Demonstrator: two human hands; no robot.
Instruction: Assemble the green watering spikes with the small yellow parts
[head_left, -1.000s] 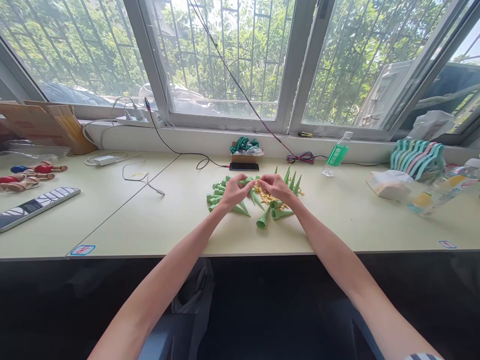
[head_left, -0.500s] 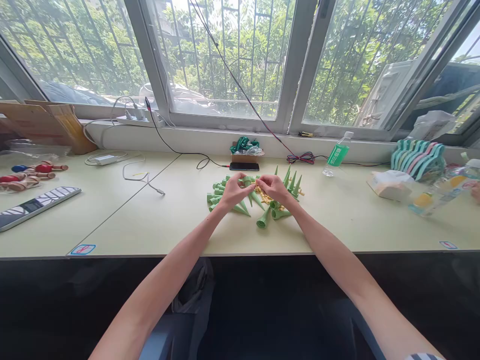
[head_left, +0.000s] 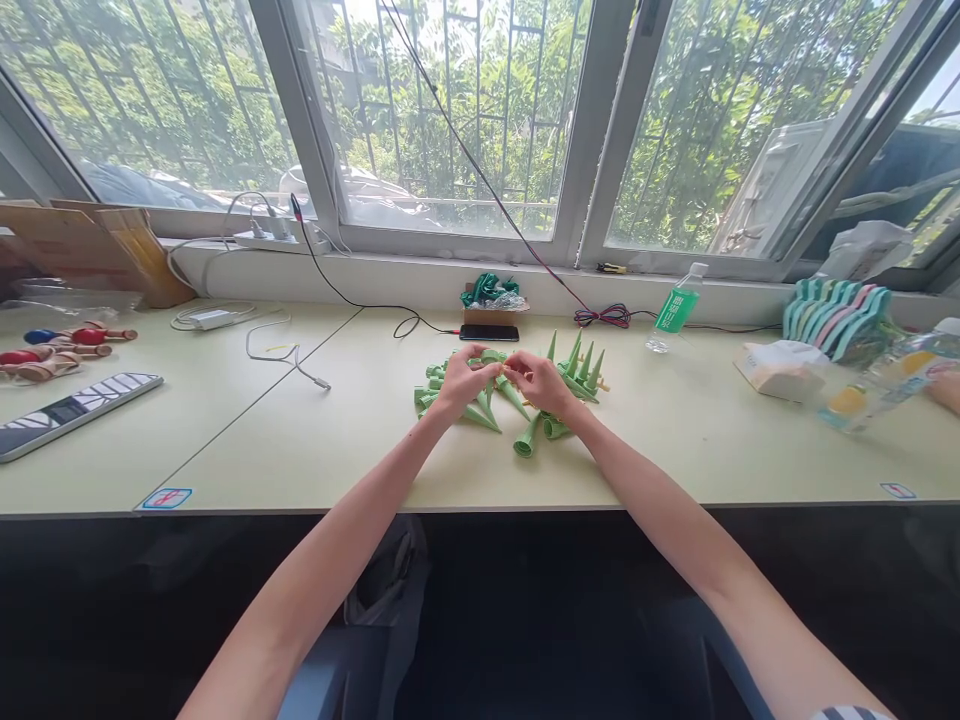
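Several green plastic cone spikes (head_left: 577,366) lie and stand in a loose pile on the pale table (head_left: 315,450), mixed with small yellow parts (head_left: 602,383). My left hand (head_left: 459,382) and my right hand (head_left: 538,381) meet over the pile, fingertips pinched together. Between them sits a green spike (head_left: 511,394) that points down toward me, with a small yellow piece at its top. My left fingers close on the spike's upper end and my right fingers pinch the yellow piece. Two more spikes (head_left: 528,438) lie just in front of my right wrist.
A black phone (head_left: 488,333) and a small box of green stuff (head_left: 489,295) lie behind the pile. A water bottle (head_left: 673,310), tissues (head_left: 780,366), coloured hangers (head_left: 835,313) and another person's hand (head_left: 946,388) are to the right. Cables, a keyboard-like strip (head_left: 71,412) and wooden toys are left.
Both hands have drawn slightly toward me and closer together over the pile. Another person's hand has come into view at the right edge.
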